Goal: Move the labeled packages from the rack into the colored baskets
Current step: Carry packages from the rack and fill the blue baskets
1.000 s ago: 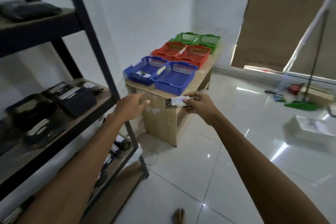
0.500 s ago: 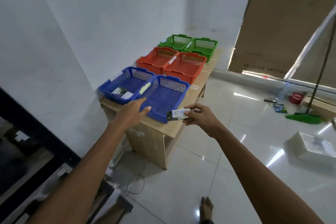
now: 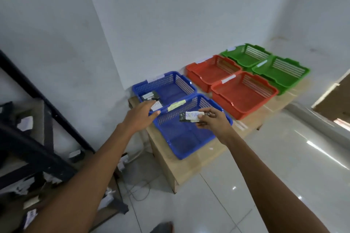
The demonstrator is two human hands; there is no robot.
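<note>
While my right hand pinches the labeled package label-up for reading, it hangs over the near blue basket, likely drop spot | left hand flat, empty

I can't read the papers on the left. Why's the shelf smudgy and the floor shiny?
Head view: the rack is blurred and dim, near the frame edge; the floor tiles carry bright glare streaks; the package label reads sharper.

Near blue basket standing open
Its floor is lying bare; packages are crowding the far blue basket at left, and the left hand is hovering across both rims.
</note>
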